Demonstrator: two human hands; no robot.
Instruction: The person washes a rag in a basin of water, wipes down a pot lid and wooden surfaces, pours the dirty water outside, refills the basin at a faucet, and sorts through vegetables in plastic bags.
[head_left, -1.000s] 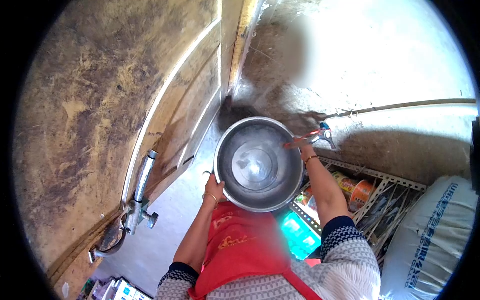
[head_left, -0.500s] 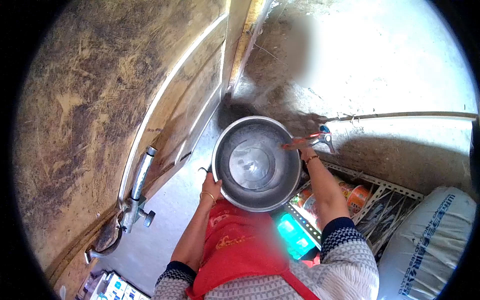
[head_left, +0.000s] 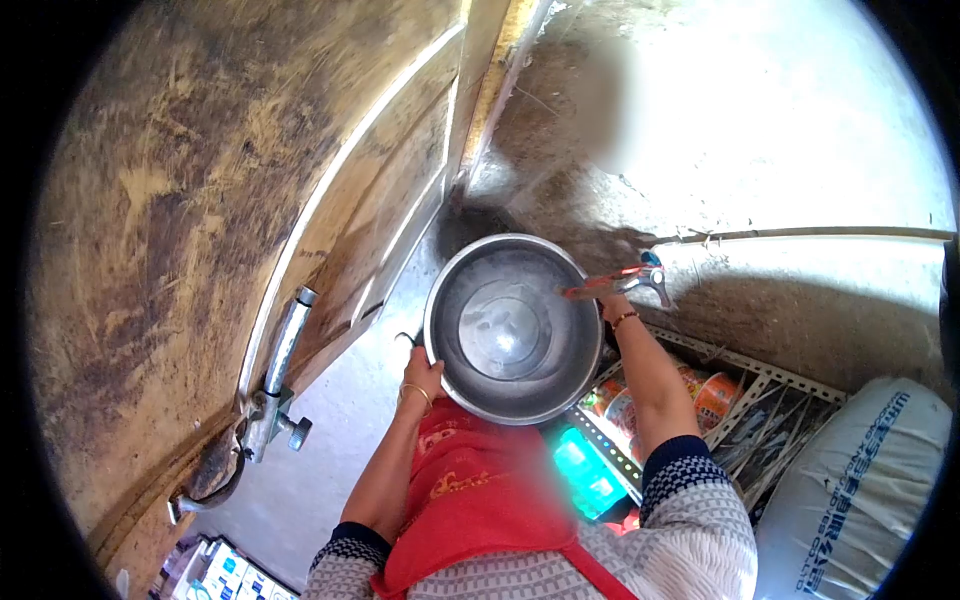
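A large round metal basin [head_left: 513,385] is held level in front of the red apron [head_left: 480,480]. At its lower left rim is my left hand [head_left: 424,374], its fingers wrapped round the edge, with a small dark curved piece beside it. On the right side my right hand [head_left: 611,303] grips the rim together with a tool [head_left: 625,284] with red parts and a metal head; part of the tool reaches over the basin. Most fingers of both hands are hidden by the rim or the tool.
A wooden door [head_left: 190,200] with a metal clamp-like fitting [head_left: 275,390] stands at the left. To the right are a perforated metal rack [head_left: 800,381] with food tubs [head_left: 714,397] and a large white sack [head_left: 870,490]. Boxes [head_left: 235,575] lie at the lower left.
The view has shifted slightly, so the door, rack and sack appear a little displaced. Both hands keep their hold on the basin, which stays almost in the same place.
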